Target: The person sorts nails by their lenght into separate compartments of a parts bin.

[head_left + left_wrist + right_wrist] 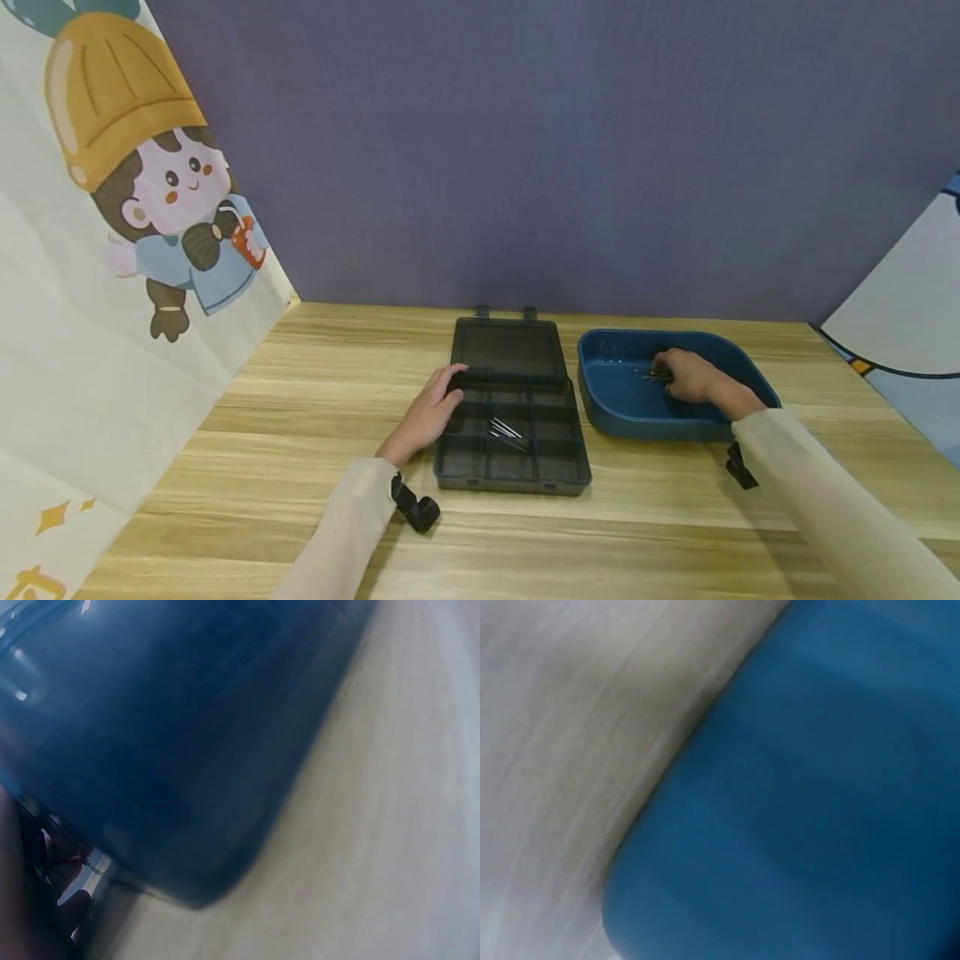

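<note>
- Viewing from my remote seat, nearest: two pale sleeves (347, 521), left and right, each with a black wrist mount (416, 508).
- One wood-grain table (300, 400), running beneath everything I list.
- One dark, see-through compartment box (513, 483), centre, unlidded side up, its cells in three columns.
- Several slender metal pins (507, 428), lying slantwise in the middle column of that box.
- My wearer's left hand (427, 412), at the box's left side: fingers loosely extended, thumb apart and over the edge, touching the box; nothing picked up.
- One blue tub (645, 427), right of the box and just beside it; its wall fills much of my right wrist view.
- The right hand (686, 375), inside the tub, fingers bent downward at further metal pieces (651, 376); whether it pinches any, I cannot tell.
- One box lid (508, 346), swung back flat on the far side.
- Farthest: one purple-grey partition (555, 158); a cartoon figure (180, 200) on the pale panel, left.
</note>
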